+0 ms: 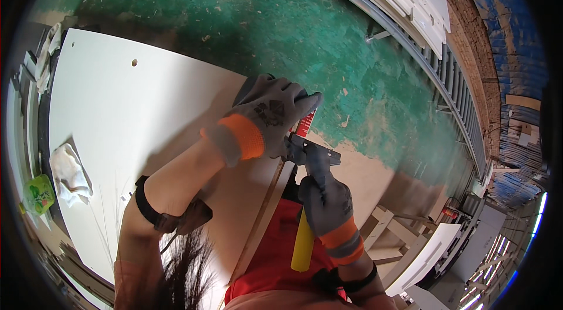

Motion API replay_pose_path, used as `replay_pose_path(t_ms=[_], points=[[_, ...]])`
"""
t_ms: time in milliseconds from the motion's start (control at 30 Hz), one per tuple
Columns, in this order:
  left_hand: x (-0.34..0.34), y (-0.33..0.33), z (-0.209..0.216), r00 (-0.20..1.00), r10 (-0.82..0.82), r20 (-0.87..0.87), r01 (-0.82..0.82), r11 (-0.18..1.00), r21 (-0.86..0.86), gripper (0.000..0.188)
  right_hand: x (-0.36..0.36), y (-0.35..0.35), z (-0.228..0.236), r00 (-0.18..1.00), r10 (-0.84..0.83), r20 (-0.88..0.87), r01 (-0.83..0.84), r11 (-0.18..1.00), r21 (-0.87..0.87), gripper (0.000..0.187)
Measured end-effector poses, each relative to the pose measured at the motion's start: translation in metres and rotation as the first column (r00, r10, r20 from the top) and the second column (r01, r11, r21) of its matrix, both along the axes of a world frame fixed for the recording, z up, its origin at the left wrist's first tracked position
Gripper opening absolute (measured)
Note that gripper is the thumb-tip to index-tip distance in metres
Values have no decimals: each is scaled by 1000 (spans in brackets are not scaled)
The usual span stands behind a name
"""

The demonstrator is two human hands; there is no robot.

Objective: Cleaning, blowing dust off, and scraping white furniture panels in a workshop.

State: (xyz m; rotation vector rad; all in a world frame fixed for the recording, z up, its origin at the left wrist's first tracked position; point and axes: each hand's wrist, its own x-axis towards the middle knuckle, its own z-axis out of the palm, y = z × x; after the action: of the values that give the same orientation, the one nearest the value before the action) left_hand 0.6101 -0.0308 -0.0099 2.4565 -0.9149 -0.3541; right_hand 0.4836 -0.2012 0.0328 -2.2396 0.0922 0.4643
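My right hand [328, 207], in a grey work glove with an orange cuff, is closed round a tool with a yellow handle [301, 245] and a dark crosswise head, much like a hammer. Its index finger stretches up against the head. Close above it, my left hand [272, 113], gloved alike, bends over the corner of a large white panel [141, 99]. Beside its fingertips shows a red printed strip [305, 124]. The left fingers are curled, and what they grip is mostly hidden. The left thumb is close to the tool head.
A crumpled white cloth [71, 175] and a green packet [38, 194] lie at the left. One round hole [134, 62] pierces the panel near its far edge. Beyond stretches a worn green floor [352, 64]. White boards rest on a metal rack [404, 46] at the far right; a wooden frame [390, 228] stands nearer.
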Motion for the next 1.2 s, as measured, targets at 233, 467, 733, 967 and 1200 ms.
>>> replay_pose_path(t_ms=[233,467,733,967,1200], points=[[0,-2,-6,1000,1,26,-1,1000,4,85,4,-2,-1,998,56,18,-55,998,-36,56],[-2,-3,-9,997,18,74,-17,1000,-21,83,5,-1,-2,996,82,42,-77,993,-93,56],[-2,-4,-8,998,25,63,-23,999,-34,81,8,-3,-1,999,37,9,-37,999,-37,40],[-4,-4,-9,994,38,100,-36,999,-16,80,11,-2,0,1000,27,-9,-28,999,-33,38],[-7,-5,-14,983,58,173,-51,998,-49,77,8,-4,-5,994,82,79,-75,993,-86,51]])
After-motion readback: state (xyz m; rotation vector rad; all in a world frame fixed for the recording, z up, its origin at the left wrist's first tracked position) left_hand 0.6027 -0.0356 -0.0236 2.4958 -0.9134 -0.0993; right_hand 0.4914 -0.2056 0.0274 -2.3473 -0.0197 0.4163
